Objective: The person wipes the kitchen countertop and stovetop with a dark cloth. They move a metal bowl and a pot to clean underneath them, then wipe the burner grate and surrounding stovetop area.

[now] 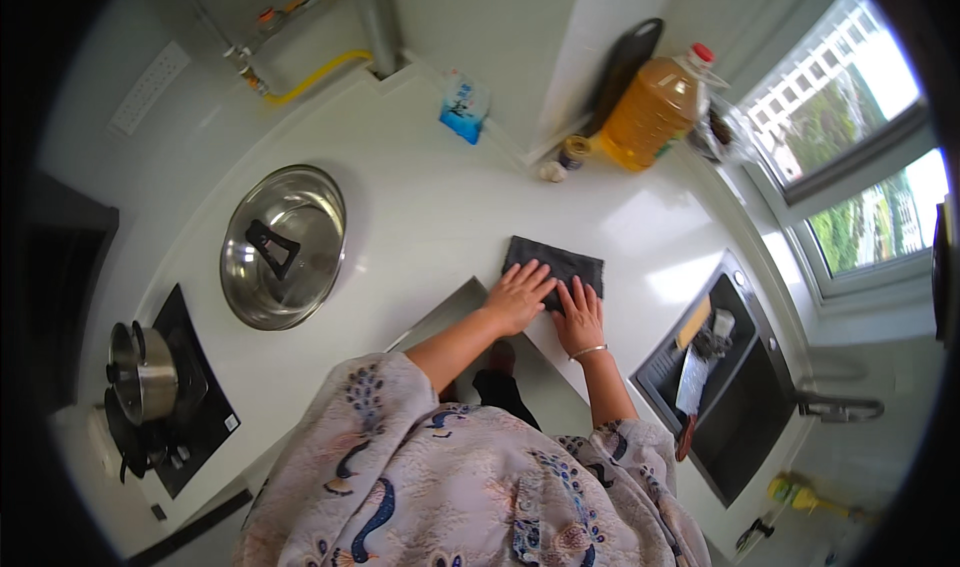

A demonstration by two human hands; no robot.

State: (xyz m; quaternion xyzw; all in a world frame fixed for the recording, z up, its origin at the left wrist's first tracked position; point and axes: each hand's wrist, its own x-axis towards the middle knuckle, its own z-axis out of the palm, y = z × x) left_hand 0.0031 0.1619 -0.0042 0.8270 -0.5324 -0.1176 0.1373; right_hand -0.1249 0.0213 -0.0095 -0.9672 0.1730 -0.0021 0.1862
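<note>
A dark grey cloth (555, 257), folded into a rough rectangle, lies flat on the white countertop (430, 207) near its front edge. My left hand (522, 295) rests on the cloth's left part, palm down with fingers stretched out. Beside it, my right hand (580, 317) presses on the cloth's lower right part, its fingers also extended. A thin bracelet circles my right wrist. Neither hand grips anything.
A steel basin (325, 277) holding a black item sits left. Beyond it stand pots (150, 387) on a black hob. At right, a dark sink (740, 407) holds a cleaver (690, 382). An oil jug (650, 112), small jar (574, 151) and blue-white packet (463, 112) stand behind.
</note>
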